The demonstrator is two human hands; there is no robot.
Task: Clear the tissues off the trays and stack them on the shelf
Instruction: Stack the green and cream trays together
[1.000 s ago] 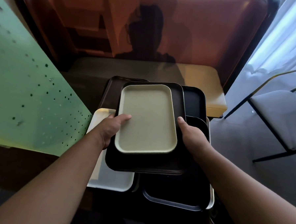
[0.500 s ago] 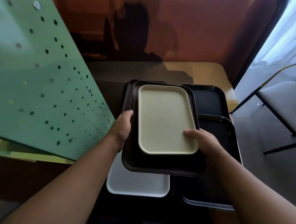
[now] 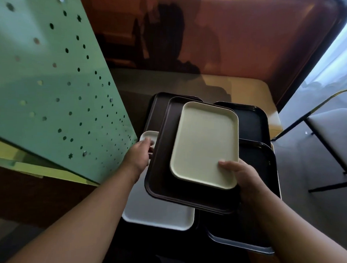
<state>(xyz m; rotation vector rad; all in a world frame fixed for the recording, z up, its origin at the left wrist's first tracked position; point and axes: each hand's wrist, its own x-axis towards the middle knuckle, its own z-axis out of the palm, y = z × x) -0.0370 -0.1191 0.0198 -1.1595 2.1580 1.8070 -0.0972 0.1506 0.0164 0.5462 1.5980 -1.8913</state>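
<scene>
A dark brown tray is held above a spread of other trays, and it serves as the landmark here; a cream tray lies inside it, slightly skewed, its near right corner toward the right hand; that hand grips the brown tray's right near edge, the thumb lying on top of the cream tray's corner and the other fingers hidden beneath, so they are clamped on both trays; the left hand holds the brown tray's left rim, fingers curled around the edge and closed on it; under the brown tray's near left corner a white tray rests flat, a bit of its far corner showing just left of the brown rim; beyond the brown tray's far edge sits another brown tray; to its right lie two black trays, one farther and one nearer; left of it stands a green perforated panel; right of everything is a grey chair
</scene>
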